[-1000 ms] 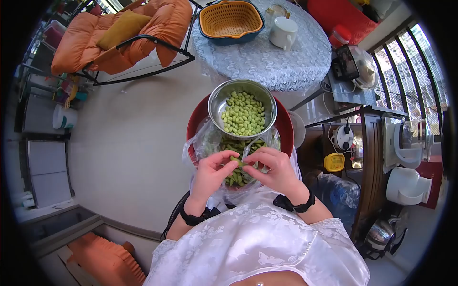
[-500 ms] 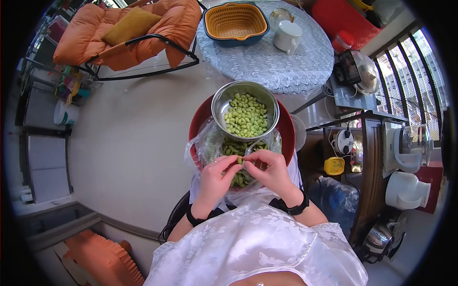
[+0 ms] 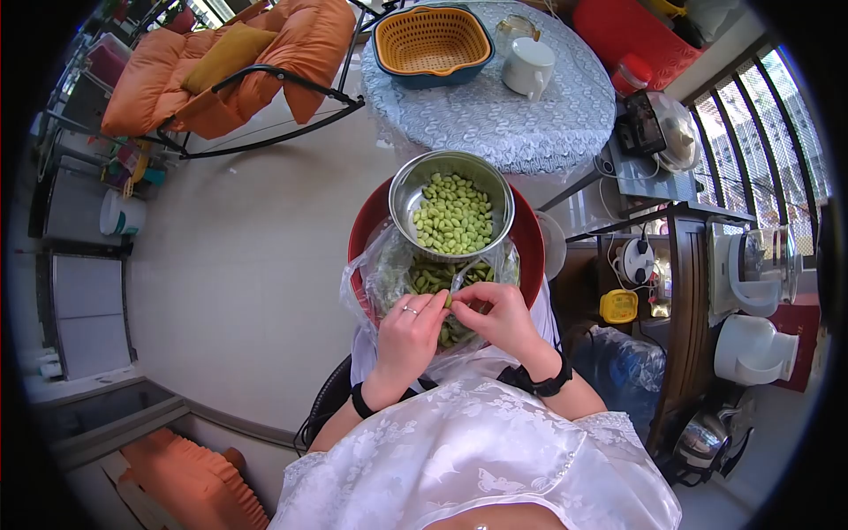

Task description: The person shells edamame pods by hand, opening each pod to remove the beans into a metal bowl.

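Between the fingertips of my left hand [image 3: 408, 336] and my right hand [image 3: 502, 320] is a small green pod [image 3: 448, 301], pinched from both sides. Both hands are over a clear plastic bag [image 3: 378, 265] with green pods [image 3: 431, 277] inside. The bag lies in a red basin [image 3: 527, 238]. A steel bowl [image 3: 405, 196] of shelled green beans [image 3: 452, 214] rests at the far side of the basin, above the bag.
Beyond the basin stands a cloth-covered table [image 3: 495, 132] with an orange and blue basket [image 3: 433, 42] and a white mug [image 3: 528, 67]. An orange rocking chair [image 3: 305, 53] is at the upper left. Wooden shelving [image 3: 689, 300] stands on the right.
My left hand has rolled over so its back and ring show more, its fingers now drawn together at the pod. My right hand stays pinched close beside it.
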Motion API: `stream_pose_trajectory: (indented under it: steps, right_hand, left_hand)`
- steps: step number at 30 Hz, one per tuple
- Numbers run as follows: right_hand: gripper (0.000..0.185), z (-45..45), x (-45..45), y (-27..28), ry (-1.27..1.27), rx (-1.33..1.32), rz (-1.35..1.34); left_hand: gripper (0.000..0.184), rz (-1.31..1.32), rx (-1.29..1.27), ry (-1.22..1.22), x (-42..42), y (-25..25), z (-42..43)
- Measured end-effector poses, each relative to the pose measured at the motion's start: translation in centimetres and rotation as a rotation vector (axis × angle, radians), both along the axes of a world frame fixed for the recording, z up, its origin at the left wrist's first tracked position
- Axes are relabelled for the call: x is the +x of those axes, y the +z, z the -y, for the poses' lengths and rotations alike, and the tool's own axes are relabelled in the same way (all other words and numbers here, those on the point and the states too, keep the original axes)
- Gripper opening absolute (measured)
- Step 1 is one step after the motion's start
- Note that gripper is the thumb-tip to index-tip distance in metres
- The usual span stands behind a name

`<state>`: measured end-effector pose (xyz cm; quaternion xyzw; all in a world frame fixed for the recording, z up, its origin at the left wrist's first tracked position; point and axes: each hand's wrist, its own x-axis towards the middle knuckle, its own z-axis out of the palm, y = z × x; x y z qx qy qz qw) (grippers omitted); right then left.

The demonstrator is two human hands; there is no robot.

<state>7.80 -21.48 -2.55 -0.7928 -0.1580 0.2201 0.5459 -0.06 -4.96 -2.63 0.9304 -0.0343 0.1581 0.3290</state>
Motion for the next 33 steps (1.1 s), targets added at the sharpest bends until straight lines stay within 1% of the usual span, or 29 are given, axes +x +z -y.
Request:
stream_pose_trajectory:
  steps: [8, 10, 11, 13, 16, 24, 27, 33]
  right_hand:
    - [0.014, 0.6, 0.2, 0.0, 0.045, 0.054, -0.112]
    - [0.012, 0.6, 0.1, -0.8, 0.017, 0.155, -0.214]
    - [0.012, 0.5, 0.0, -1.0, 0.017, 0.155, -0.215]
    - [0.011, 0.2, -0.3, -1.3, -0.025, 0.257, -0.294]
    - [0.01, -0.2, -0.6, -1.7, -0.078, 0.315, -0.327]
    - [0.011, -0.8, -0.8, -1.7, -0.14, 0.324, -0.28]
    - [0.012, -1.0, -0.7, -1.7, -0.144, 0.309, -0.254]
    - [0.012, -1.5, -0.7, -2.0, -0.139, 0.31, -0.268]
  left_hand:
    - [0.029, -0.021, 0.035, -0.034, 0.0, 0.7, 0.1]
    - [0.03, -0.004, 0.041, -0.038, 0.0, 0.8, 0.2]
    - [0.03, 0.011, 0.047, -0.041, 0.1, 0.9, 0.2]
    - [0.031, 0.026, 0.053, -0.036, 0.2, 1.2, 0.3]
    - [0.033, 0.052, 0.054, -0.028, 0.3, 1.3, 0.4]
    - [0.037, 0.077, 0.067, -0.003, 0.5, 1.0, 0.8]
    - [0.032, 0.117, 0.095, 0.007, 0.7, 0.9, 0.9]
    - [0.033, 0.067, 0.0, 0.041, 0.7, 0.5, 0.6]
